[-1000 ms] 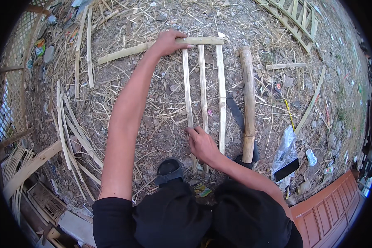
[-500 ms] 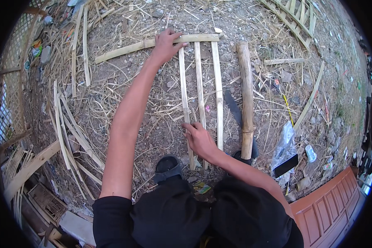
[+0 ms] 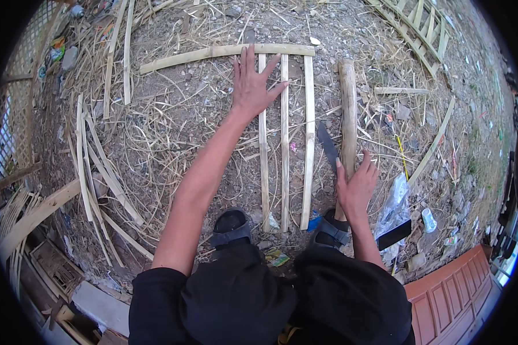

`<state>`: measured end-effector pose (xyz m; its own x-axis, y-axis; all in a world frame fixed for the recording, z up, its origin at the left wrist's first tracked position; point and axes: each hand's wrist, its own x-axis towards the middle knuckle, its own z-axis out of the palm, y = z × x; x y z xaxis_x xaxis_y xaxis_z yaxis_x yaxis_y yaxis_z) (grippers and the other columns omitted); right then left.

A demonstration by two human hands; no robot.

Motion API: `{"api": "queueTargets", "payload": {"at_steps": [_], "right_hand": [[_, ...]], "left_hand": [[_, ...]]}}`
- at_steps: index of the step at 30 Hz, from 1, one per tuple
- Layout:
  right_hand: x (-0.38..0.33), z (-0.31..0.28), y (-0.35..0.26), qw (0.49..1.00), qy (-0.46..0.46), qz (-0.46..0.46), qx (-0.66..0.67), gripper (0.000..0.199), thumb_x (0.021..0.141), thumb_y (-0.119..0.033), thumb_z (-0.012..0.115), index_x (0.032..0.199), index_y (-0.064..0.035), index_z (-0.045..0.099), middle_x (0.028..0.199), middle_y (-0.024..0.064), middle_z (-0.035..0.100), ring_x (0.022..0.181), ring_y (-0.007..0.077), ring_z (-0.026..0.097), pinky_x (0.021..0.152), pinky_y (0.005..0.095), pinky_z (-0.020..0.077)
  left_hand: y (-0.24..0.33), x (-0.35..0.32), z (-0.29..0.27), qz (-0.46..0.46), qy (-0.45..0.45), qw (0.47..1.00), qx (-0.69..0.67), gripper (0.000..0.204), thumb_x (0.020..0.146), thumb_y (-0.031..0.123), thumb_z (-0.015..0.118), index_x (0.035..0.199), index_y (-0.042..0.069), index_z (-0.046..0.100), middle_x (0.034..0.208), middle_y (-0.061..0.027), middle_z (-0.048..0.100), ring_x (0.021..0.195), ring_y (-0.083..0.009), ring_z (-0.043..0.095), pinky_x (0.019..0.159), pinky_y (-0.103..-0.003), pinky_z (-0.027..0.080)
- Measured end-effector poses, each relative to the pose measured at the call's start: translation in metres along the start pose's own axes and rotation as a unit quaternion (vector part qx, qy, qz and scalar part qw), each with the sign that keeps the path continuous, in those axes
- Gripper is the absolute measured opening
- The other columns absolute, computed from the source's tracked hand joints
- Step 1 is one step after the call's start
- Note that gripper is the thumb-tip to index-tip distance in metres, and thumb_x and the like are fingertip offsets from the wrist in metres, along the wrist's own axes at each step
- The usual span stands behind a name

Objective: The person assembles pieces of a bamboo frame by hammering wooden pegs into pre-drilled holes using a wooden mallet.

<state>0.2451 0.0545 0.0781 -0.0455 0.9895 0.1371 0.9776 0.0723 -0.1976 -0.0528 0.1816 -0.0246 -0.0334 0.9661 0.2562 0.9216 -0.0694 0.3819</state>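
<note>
Three pale bamboo strips (image 3: 285, 144) lie side by side on the ground, pointing away from me. Across their far ends rests a longer bamboo strip (image 3: 184, 59), which reaches out to the left. My left hand (image 3: 252, 91) is open, its fingers spread over the left strip and the fingertips at the crosspiece. A thick wooden pole (image 3: 349, 109) lies to the right of the strips. My right hand (image 3: 357, 187) is over its near part, thumb and fingers apart; whether it touches the pole I cannot tell. Beside the pole a dark machete blade (image 3: 328, 145) shows; its handle is hidden.
Loose strips (image 3: 106, 167) lie at the left, with a lattice panel (image 3: 414, 26) at the far right. Near the right are a clear plastic bag (image 3: 394, 204), a black phone (image 3: 395, 234) and a white cup (image 3: 429, 220). My sandalled feet (image 3: 231, 226) stand close to the strips' near ends.
My left hand has let go of the crosspiece and spread its fingers, moving slightly right and nearer. The right hand has left the left strip and moved right to the pole.
</note>
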Motion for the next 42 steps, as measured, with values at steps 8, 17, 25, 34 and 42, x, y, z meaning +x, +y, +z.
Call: {"api": "queueTargets", "payload": {"at_steps": [8,17,25,34,42], "right_hand": [[-0.019,0.006,0.008,0.989,-0.108,0.061,0.078,0.057,0.099,-0.026,0.064,0.14,0.01,0.046,0.116,0.0296,0.062,0.106,0.0464,0.06,0.092,0.0526,0.0471],[0.019,-0.022,-0.025,0.973,-0.139,-0.087,0.164,0.068,0.099,-0.022,0.066,0.157,-0.0046,0.035,0.111,0.0262,0.063,0.091,0.0438,0.068,0.076,0.0502,0.0543],[0.024,-0.015,-0.033,0.958,-0.203,-0.12,0.162,0.075,0.098,-0.02,0.066,0.163,-0.02,0.029,0.099,0.0199,0.064,0.075,0.0383,0.068,0.065,0.0472,0.0547],[0.029,-0.01,-0.039,0.954,-0.218,-0.112,0.17,0.07,0.099,-0.022,0.064,0.162,-0.018,0.031,0.098,0.0224,0.064,0.081,0.0401,0.067,0.07,0.0478,0.0545],[0.046,-0.007,-0.052,0.955,-0.221,-0.11,0.162,0.07,0.099,-0.02,0.065,0.161,-0.0157,0.033,0.098,0.0235,0.065,0.079,0.0409,0.067,0.07,0.0477,0.0536]], "left_hand": [[0.003,0.011,0.017,-0.071,-0.035,0.996,0.037,0.086,0.088,0.08,0.051,0.159,0.034,0.038,0.168,-0.0286,0.009,0.157,-0.0424,0.005,0.125,-0.058,0.001],[0.0,0.013,0.02,-0.073,-0.01,0.997,0.005,0.079,0.093,0.077,0.045,0.158,0.033,0.04,0.168,-0.0255,0.014,0.158,-0.0385,0.007,0.127,-0.052,0.004],[-0.001,0.009,0.021,-0.072,-0.021,0.997,0.018,0.073,0.094,0.068,0.051,0.152,0.024,0.051,0.168,-0.026,0.015,0.158,-0.0398,0.009,0.127,-0.054,0.005],[-0.001,0.009,0.02,-0.068,-0.02,0.997,0.03,0.069,0.087,0.059,0.063,0.146,0.023,0.057,0.167,-0.0262,0.017,0.156,-0.042,0.013,0.126,-0.057,0.01],[0.004,0.015,0.015,-0.074,-0.046,0.995,0.044,0.071,0.087,0.059,0.064,0.146,0.019,0.057,0.168,-0.0257,0.016,0.156,-0.0414,0.013,0.126,-0.055,0.008]]}}
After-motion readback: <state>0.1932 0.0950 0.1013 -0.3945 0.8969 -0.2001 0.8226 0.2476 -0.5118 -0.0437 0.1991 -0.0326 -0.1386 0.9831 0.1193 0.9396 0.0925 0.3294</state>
